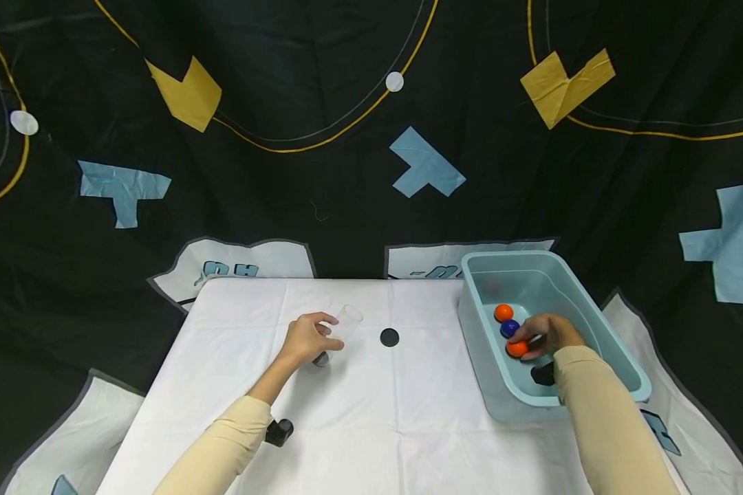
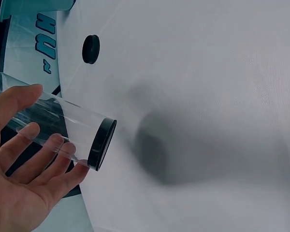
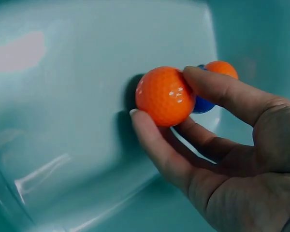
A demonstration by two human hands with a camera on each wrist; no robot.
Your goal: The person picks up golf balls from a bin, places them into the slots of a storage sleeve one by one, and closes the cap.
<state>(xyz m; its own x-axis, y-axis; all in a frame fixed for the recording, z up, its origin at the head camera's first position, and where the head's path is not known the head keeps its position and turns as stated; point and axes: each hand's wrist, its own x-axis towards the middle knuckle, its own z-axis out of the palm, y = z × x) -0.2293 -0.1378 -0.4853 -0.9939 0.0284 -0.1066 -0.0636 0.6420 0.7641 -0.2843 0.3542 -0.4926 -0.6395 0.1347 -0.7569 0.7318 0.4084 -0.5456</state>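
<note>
My left hand [image 1: 309, 338] grips a clear tube [image 2: 77, 116], tilted above the white table, thumb on one side and fingers on the other. A black cap [image 2: 102, 145] covers its lower end, and nothing shows inside the clear wall. Inside the pale blue-green bin [image 1: 479, 354], my right hand [image 1: 551, 333] pinches an orange golf ball [image 3: 164, 95] between thumb and fingertips. Just beyond it lie a blue ball [image 1: 510, 328] and a second orange ball [image 1: 503, 313]. Part of the blue ball is hidden behind the held one in the right wrist view.
A round black lid [image 1: 389, 337] lies flat on the white-covered table [image 1: 347, 405], between the tube and the bin. The bin stands at the table's right side with raised walls. Behind the table hangs a black cloth [image 1: 322, 206] with yellow and blue tape pieces.
</note>
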